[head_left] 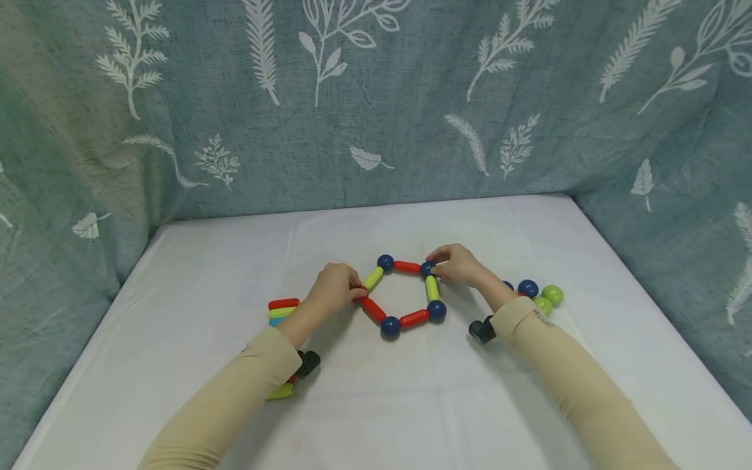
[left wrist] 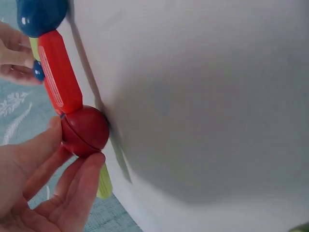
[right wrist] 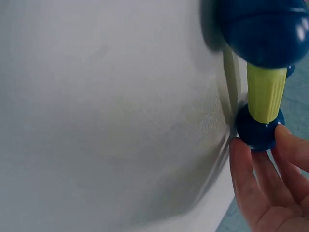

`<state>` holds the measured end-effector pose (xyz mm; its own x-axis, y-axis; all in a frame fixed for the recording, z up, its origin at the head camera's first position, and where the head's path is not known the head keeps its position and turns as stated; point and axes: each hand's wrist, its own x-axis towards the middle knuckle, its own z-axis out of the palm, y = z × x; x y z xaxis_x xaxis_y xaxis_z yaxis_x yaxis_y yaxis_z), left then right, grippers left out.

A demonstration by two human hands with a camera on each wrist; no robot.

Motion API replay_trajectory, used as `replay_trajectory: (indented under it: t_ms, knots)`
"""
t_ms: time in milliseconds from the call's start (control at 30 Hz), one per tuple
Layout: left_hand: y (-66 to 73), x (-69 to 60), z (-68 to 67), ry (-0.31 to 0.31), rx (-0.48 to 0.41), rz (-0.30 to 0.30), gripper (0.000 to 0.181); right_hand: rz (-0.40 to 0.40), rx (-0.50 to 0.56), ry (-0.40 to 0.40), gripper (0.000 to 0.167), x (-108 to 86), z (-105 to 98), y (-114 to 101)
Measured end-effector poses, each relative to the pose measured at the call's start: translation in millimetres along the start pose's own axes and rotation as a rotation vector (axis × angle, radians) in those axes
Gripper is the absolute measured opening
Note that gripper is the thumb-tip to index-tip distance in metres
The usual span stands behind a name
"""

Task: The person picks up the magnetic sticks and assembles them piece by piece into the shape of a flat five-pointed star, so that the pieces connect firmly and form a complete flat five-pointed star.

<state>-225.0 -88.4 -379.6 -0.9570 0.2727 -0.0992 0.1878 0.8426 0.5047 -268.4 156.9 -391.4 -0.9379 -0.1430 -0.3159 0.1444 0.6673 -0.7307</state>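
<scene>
Fingers (left wrist: 87,186): left hand (head_left: 336,288) pinches red ball (left wrist: 86,131), right hand (head_left: 459,265) blue ball (right wrist: 258,135) | sleeves (head_left: 235,391) partly hide loose sticks (head_left: 284,303), green balls (head_left: 553,296)

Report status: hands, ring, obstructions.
Left hand pinches red ball. Right hand pinches blue ball. Ring of rods and balls between them. No obstruction visible.

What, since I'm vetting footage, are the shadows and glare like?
Head: soft shadows on the white tablecloth beside both beige sleeves; left wrist: broad shadow across the tablecloth, glints on the upper blue ball; right wrist: glint on the nearest blue ball.
</scene>
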Motion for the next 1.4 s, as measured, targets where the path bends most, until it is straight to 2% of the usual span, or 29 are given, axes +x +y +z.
replay_trajectory:
  t_ms: [167, 333, 467, 567, 800, 967, 1133, 1300, 1400]
  knots:
    - [1.8, -3.8, 3.8, 0.021, 0.0, -0.043, 0.016, -0.015, -0.012, 0.0, 0.031, 3.5, 5, -5]
    - [7.9, -8.2, 7.9, 0.044, 0.02, -0.048, 0.014, -0.044, -0.022, 0.012, 0.031, 5.5, 3, -5]
    - [11.3, -9.1, 11.8, 0.055, 0.022, -0.061, 0.014, -0.036, -0.024, 0.004, 0.034, 3.9, -1, -2]
    - [12.7, -8.9, 13.5, 0.061, 0.015, -0.075, 0.014, -0.042, -0.019, -0.017, 0.039, -1.7, -4, 2]
    - [11.9, -9.2, 14.2, 0.062, 0.016, -0.083, 0.014, -0.144, -0.023, -0.083, 0.048, -28.6, -7, 13]
    - [12.3, -10.6, 12.8, 0.05, 0.018, -0.1, 0.014, -0.202, -0.052, -0.093, 0.045, -45.4, -5, 17]
    - [12.6, -11.8, 12.0, 0.044, 0.014, -0.1, 0.013, -0.212, -0.05, -0.06, 0.037, -49.6, -2, 20]
    - [7.6, -13.7, 5.7, -0.023, -0.015, -0.128, 0.016, -0.193, -0.059, -0.039, 0.03, -49.2, 1, 22]
    - [-2.9, -17.8, -5.7, -0.053, -0.005, -0.121, 0.021, -0.173, -0.052, -0.038, 0.028, -48.8, 1, 23]
